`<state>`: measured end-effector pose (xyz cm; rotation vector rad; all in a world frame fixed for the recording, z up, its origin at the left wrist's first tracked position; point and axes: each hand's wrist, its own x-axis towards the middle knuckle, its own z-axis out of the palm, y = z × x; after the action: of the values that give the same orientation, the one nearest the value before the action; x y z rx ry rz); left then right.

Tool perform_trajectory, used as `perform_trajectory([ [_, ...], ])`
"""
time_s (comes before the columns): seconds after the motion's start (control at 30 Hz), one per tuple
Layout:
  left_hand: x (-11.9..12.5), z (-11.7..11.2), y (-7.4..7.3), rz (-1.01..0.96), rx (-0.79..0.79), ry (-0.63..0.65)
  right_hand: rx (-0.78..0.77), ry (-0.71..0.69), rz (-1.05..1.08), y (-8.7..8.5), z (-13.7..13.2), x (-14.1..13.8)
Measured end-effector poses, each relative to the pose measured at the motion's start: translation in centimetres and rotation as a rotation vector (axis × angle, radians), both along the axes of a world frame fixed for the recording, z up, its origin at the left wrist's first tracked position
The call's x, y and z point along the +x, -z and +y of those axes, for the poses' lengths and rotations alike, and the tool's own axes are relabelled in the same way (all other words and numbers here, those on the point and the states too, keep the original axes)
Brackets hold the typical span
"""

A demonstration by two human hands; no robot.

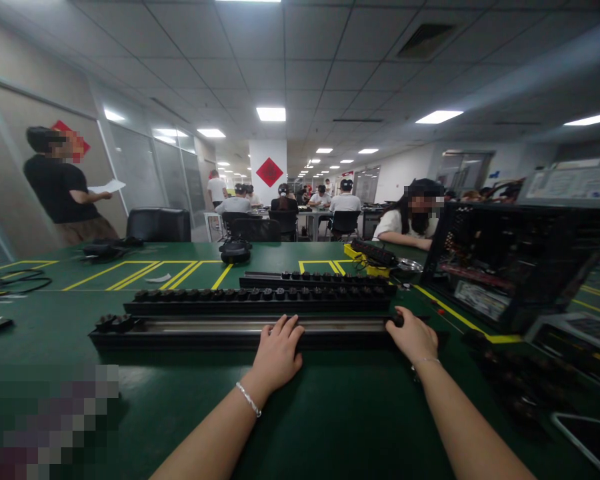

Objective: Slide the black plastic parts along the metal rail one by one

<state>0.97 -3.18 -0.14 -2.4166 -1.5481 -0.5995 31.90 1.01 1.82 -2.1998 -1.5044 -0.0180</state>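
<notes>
A long black rail with an open metal channel lies across the table in front of me. My left hand rests on its middle, palm down, fingers apart and holding nothing. At the rail's right end my right hand pinches a small black round piece between thumb and fingers; whether it sits in the channel is hidden. A few similar black pieces are at the rail's left end. Behind it, a second black rail carries a full row of such pieces. A third rail is partly filled with them.
A dim heap of black pieces lies to the right, near a phone-like slab. An open computer case stands at the back right. Yellow bins, cables and a black mouse-like object sit farther off. A co-worker leans at the far edge.
</notes>
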Motion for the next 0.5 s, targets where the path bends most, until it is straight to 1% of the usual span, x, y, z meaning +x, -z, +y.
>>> perform_trajectory([
  [0.17, 0.0, -0.1, -0.2, -0.002, -0.016, -0.003, 0.029, 0.055, -0.014, 1.1, 0.4, 0.2],
  [0.27, 0.1, -0.2, -0.2, 0.001, -0.022, -0.003, 0.026, 0.058, -0.002, 1.4, 0.6, 0.4],
  [0.5, 0.0, -0.2, -0.3, 0.012, -0.028, -0.004, 0.034, 0.063, 0.003, 1.1, 0.5, 0.6],
])
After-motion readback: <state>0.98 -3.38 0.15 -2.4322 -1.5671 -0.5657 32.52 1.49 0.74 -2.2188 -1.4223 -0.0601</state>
